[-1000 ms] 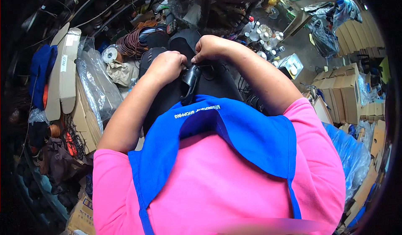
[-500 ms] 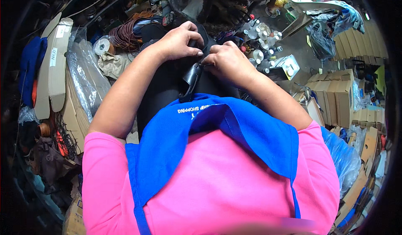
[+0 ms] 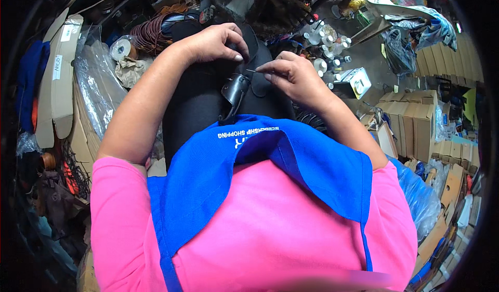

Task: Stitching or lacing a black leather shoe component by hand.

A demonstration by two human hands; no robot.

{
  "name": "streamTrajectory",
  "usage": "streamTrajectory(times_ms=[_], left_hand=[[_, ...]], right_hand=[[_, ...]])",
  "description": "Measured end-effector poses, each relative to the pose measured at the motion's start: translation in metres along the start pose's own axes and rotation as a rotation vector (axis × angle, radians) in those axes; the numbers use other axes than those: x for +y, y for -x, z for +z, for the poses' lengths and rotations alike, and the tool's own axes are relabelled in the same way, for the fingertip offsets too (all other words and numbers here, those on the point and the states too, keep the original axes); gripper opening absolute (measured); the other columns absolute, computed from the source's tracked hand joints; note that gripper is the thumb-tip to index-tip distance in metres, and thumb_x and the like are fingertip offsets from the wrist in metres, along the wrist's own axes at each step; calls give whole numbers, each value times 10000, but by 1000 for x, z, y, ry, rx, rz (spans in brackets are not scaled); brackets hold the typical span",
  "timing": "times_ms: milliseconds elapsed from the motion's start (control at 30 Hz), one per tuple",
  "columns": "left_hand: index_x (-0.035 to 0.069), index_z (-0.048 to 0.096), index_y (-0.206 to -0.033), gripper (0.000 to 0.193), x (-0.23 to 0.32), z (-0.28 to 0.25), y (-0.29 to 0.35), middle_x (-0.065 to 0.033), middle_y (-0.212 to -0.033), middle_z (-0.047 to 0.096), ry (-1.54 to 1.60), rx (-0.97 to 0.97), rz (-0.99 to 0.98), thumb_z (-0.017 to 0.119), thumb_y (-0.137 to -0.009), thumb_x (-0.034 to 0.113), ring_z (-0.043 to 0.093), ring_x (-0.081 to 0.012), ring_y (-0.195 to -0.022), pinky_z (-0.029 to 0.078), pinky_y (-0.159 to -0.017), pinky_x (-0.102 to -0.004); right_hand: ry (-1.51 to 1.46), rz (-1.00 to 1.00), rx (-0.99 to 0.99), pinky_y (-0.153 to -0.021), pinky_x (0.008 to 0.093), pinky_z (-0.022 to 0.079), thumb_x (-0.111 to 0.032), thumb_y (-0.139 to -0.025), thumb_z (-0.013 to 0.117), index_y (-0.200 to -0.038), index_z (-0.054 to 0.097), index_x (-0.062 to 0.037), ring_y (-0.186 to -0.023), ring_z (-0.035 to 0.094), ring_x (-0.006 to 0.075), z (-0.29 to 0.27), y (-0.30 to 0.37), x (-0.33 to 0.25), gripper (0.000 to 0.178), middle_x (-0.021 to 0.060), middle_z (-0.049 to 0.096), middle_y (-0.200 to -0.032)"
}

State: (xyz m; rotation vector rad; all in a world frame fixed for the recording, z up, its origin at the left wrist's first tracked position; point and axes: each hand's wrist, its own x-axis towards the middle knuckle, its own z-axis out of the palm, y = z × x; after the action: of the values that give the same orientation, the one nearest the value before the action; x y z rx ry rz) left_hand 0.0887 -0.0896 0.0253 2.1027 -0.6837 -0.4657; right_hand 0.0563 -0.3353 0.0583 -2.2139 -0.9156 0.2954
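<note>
Between the thumb and fingers of my right hand (image 3: pixel 293 79) is a thin needle (image 3: pixel 251 71), its end pointing left toward a black leather piece (image 3: pixel 238 88). That piece is curved and shiny, has small holes near its far edge, and rests over my dark-clad lap. My left hand (image 3: pixel 218 43) is just beyond and left of it, fingers curled toward the thumb. Whatever those fingers grip is lost against the dark material around them. A flat black part (image 3: pixel 259 84) lies to the right of the leather piece, below the needle.
Several bottles (image 3: pixel 330 42) and a square can (image 3: pixel 358 82) stand at the far right. Cardboard boxes (image 3: pixel 416 118) are stacked on the right. At the left are cardboard sheets (image 3: pixel 58 89), clear plastic (image 3: pixel 99 79), a thread spool (image 3: pixel 122 48) and coiled brown cord (image 3: pixel 153 33).
My right hand has drawn back slightly to the right and nearer, so the needle and more of the leather piece show. My left hand has shifted slightly left.
</note>
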Motion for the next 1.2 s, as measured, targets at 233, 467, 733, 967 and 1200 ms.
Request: streamTrajectory(times_ms=[233,467,733,967,1200], left_hand=[[157,721,-977,248,5,-4,0,-63,-952,537,-10,-85,-80,722,-730,137,532,-208,-963,434,-882,-304],[173,720,-1000,262,3,-5,0,-65,-937,527,3,-123,-74,690,-745,121,526,-209,-936,434,-867,-300],[184,716,-1020,283,-2,-4,0,-60,-947,507,25,-120,-60,689,-745,126,524,-208,-923,430,-859,-299],[139,700,-1041,346,-4,-1,5,-45,-963,430,-18,-105,-21,727,-700,87,469,-195,-947,395,-892,-293],[163,699,-1044,426,-4,3,7,-66,-1038,449,-57,-68,-29,767,-633,72,479,-229,-1008,397,-919,-313]], right_hand=[[127,-13,-54,-607,346,452,-116,-787,647,-946,700,-103,-682,571,250,6,-9,1,168,101,530,-754],[231,46,-73,-718,386,475,-163,-735,647,-879,710,-124,-767,610,283,6,-12,-6,162,97,596,-784],[324,-38,-25,-754,365,395,-158,-741,654,-908,705,-146,-778,571,241,16,-4,-2,175,65,570,-762],[338,-64,-85,-804,366,392,-171,-742,636,-893,708,-139,-802,585,245,13,-13,-7,170,64,600,-781],[412,-32,-110,-803,369,402,-182,-740,643,-867,714,-139,-806,599,247,15,-18,-11,152,66,614,-780]])
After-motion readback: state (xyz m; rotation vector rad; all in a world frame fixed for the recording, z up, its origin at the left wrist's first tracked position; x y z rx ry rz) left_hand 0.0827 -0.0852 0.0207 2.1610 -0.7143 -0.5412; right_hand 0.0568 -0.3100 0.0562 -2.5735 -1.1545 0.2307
